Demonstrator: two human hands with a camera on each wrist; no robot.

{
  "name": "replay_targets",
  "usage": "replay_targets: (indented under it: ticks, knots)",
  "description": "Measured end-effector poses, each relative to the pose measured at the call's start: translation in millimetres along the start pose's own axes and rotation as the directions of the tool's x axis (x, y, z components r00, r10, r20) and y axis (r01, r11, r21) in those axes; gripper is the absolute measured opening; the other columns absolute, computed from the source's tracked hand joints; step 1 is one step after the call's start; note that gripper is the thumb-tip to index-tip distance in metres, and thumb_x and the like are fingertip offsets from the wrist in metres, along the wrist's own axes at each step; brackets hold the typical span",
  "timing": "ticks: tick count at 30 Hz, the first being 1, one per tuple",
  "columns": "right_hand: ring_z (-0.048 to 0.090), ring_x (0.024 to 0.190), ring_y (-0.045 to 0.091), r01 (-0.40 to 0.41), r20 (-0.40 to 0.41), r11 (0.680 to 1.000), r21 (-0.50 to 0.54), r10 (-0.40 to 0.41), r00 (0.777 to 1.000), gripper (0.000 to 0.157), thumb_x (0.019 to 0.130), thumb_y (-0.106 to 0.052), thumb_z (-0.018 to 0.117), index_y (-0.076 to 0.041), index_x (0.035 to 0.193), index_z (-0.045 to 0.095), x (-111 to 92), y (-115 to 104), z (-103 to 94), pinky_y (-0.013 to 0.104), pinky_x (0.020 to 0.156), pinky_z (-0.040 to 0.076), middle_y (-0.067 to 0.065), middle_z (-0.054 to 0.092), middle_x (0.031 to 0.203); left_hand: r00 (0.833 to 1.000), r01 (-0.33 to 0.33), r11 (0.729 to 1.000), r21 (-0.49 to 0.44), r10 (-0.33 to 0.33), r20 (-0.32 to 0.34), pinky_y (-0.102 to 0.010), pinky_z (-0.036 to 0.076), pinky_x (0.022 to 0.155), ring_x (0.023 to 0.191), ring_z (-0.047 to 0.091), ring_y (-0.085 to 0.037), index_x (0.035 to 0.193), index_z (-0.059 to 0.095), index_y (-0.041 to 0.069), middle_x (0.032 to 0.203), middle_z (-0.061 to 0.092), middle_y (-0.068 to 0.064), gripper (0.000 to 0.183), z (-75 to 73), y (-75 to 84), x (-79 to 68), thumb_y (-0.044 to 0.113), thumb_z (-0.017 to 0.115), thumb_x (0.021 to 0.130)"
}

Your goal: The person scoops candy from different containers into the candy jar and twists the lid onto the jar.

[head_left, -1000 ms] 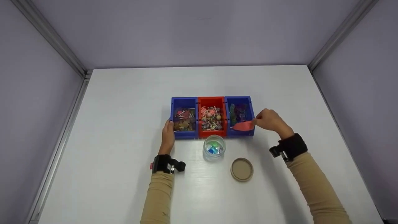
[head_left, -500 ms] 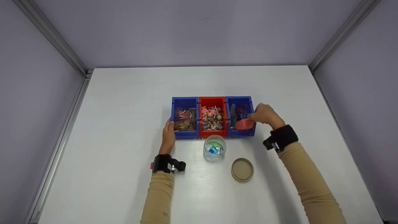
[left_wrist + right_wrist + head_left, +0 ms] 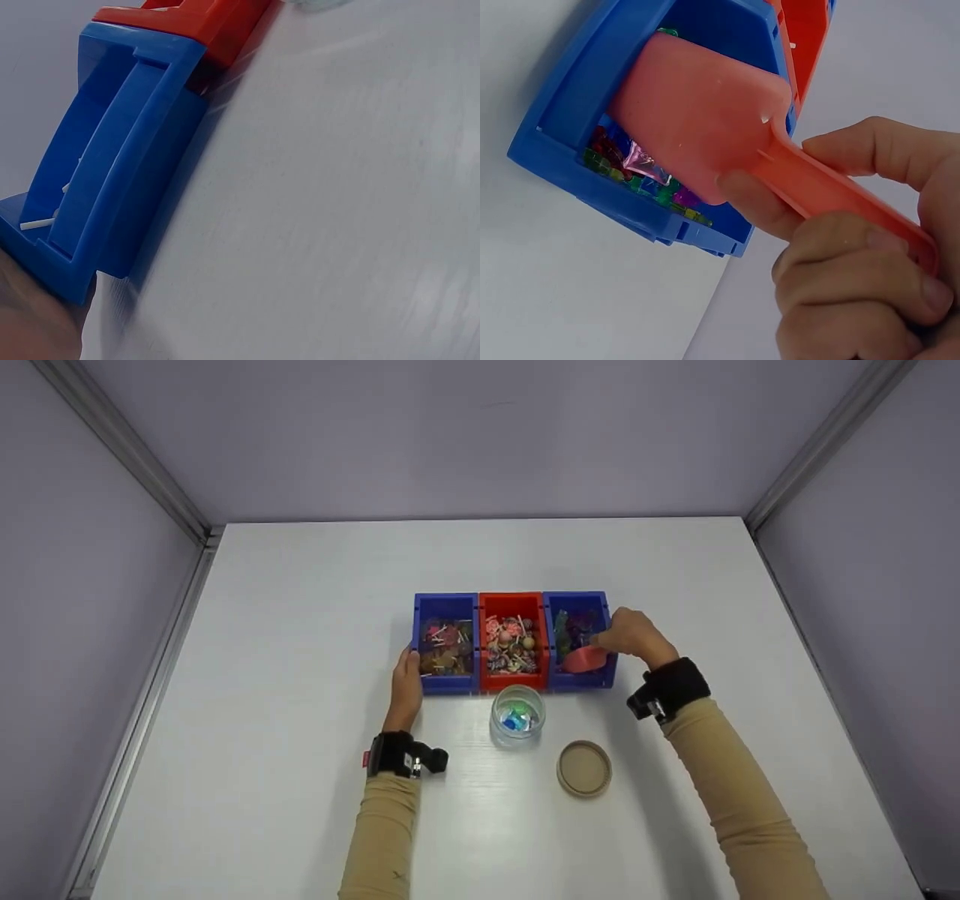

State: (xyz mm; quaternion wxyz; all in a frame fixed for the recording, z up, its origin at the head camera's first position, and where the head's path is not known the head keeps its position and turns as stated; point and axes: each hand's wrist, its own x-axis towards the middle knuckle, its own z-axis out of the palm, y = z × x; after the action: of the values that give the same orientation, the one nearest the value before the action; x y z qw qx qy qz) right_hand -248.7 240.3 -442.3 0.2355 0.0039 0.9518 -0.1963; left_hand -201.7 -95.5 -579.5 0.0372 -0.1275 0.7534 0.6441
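My right hand [image 3: 636,636] grips the handle of a pink scoop [image 3: 705,105], fingers wrapped around it. The scoop's blade dips into the right blue bin [image 3: 577,684], over shiny, gem-like coloured pieces [image 3: 645,165], and hides part of them. My left hand [image 3: 406,690] rests along the outer left side of the left blue bin [image 3: 112,165], steadying contact at its wall; its fingers are mostly hidden in the left wrist view. A clear jar [image 3: 517,716] with blue and green pieces at its bottom stands in front of the bins.
Between the blue bins sits a red bin [image 3: 511,682] of small lollipop-like candies, joined in one row. The left bin holds lollipop-like pieces [image 3: 446,649]. A round tan lid [image 3: 584,769] lies on the white table [image 3: 300,660], right of the jar.
My right hand has moved left and slightly away from me, over the right bin, and the scoop is now tilted more steeply into it. My left hand stays put.
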Motion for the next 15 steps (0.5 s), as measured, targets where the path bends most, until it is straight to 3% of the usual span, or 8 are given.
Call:
replay_targets:
  ticks: [8, 15]
  knots:
    - [0.04, 0.062, 0.017, 0.03, -0.067, 0.997, -0.07, -0.034, 0.997, 0.028, 0.084, -0.024, 0.061, -0.005, 0.067, 0.05, 0.3, -8.3, 7.9, 0.027, 0.054, 0.033, 0.002, 0.041, 0.066, 1.0, 0.024, 1.0, -0.006, -0.024, 0.014, -0.045, 0.016, 0.126, 0.151, 0.018, -0.034, 0.152, 0.021, -0.003, 0.159, 0.024, -0.022, 0.055, 0.3, 0.4, 0.4, 0.028, 0.025, 0.106]
    - [0.043, 0.07, 0.021, 0.011, -0.115, 0.999, -0.045, -0.016, 0.993, 0.036, 0.086, -0.026, 0.06, 0.01, 0.09, 0.061, -3.3, -9.2, 10.3, 0.031, 0.059, 0.039, 0.011, 0.051, 0.08, 1.0, 0.009, 1.0, -0.005, -0.009, 0.007, -0.045, 0.017, 0.126, 0.151, 0.019, -0.034, 0.151, 0.023, -0.003, 0.159, 0.025, -0.022, 0.054, 0.6, 0.4, 0.4, 0.027, 0.025, 0.106]
